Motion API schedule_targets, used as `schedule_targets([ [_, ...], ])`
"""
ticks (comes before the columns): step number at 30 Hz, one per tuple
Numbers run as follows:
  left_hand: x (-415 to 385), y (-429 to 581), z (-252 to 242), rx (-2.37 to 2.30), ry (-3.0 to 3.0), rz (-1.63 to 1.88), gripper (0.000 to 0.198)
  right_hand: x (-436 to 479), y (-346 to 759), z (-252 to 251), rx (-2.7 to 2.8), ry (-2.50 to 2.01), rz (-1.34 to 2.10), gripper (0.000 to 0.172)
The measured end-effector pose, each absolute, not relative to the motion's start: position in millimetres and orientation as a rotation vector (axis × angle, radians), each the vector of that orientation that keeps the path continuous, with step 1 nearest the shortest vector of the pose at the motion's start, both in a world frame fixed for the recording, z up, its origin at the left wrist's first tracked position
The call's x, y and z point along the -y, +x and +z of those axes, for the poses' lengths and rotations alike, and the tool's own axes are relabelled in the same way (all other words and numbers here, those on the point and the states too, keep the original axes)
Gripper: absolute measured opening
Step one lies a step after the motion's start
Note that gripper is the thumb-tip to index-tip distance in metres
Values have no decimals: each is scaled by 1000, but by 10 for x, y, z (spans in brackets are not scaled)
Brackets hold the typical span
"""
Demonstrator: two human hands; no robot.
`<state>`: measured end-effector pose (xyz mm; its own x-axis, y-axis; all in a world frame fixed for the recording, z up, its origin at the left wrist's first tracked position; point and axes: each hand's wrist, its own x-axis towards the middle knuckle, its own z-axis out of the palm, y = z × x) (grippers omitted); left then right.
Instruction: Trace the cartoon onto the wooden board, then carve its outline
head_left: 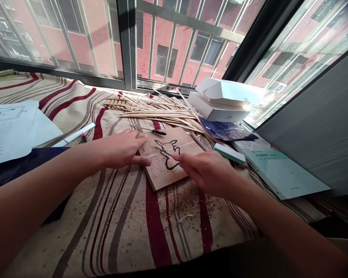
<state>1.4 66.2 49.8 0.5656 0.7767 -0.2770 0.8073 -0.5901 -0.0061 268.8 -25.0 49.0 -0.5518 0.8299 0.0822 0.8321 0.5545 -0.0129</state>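
A flat wooden board (188, 141) lies tilted on the striped cloth, with a thick black outline and fainter line drawings on its face. My left hand (127, 148) grips the board's left side, its thumb on the surface and its fingers near the far corner. In my right hand (207, 170), pinched between thumb and fingers, is a thin metal tool (164, 151) whose tip points left over the black outline. Its handle is hidden by the hand. A slim tool with a black handle (159, 132) rests at the board's far edge.
Thin wooden sticks (162, 112) are heaped behind the board, beside a white box (226, 104). To the right lie dark blue sheets (229, 129), a green-and-white block (229, 153) and a book (284, 166). Papers (14, 123) and a white marker (78, 133) lie left. Crumbs dot the cloth (127, 231).
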Motion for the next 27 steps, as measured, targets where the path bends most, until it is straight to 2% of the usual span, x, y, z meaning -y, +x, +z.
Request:
schedule_targets([
  [6, -642, 37, 521, -1361, 2660, -383, 105, 276, 2662, 527, 2700, -1500, -102, 45],
  [18, -644, 41, 542, -1344, 2638, -373, 101, 287, 2834, 359, 2606, -1253, -69, 42],
  [27, -682, 31, 527, -1340, 2652, -382, 105, 338, 2771, 286, 2568, -1221, -214, 39],
])
